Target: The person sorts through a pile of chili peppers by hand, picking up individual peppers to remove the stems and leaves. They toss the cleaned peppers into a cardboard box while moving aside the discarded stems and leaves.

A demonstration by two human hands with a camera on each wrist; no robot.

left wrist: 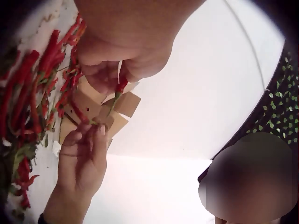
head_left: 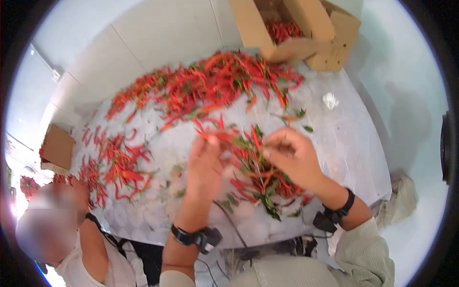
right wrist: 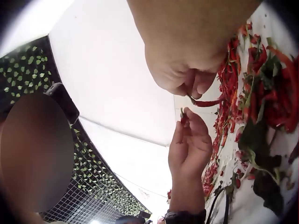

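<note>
My left hand (head_left: 203,167) is raised over the table and pinches a red chili pepper (left wrist: 122,86) between thumb and fingers, its green stem end sticking out. Facing it, my right hand (head_left: 297,158) pinches another red chili (right wrist: 208,103) by the stem, and the pod points away from the fingertips. The fingertips of both hands are close together but apart. Beneath them lies a heap of red chilies with green leaves and stalks (head_left: 267,189), partly hidden by the hands in the head view.
A large pile of red chilies (head_left: 205,83) spreads along the back. An open cardboard box (head_left: 291,50) with chilies stands at back right, a smaller box (head_left: 58,147) at far left. Another person (head_left: 91,248) sits left beside loose chilies (head_left: 125,165). A crumpled white tissue (head_left: 330,100) lies at right.
</note>
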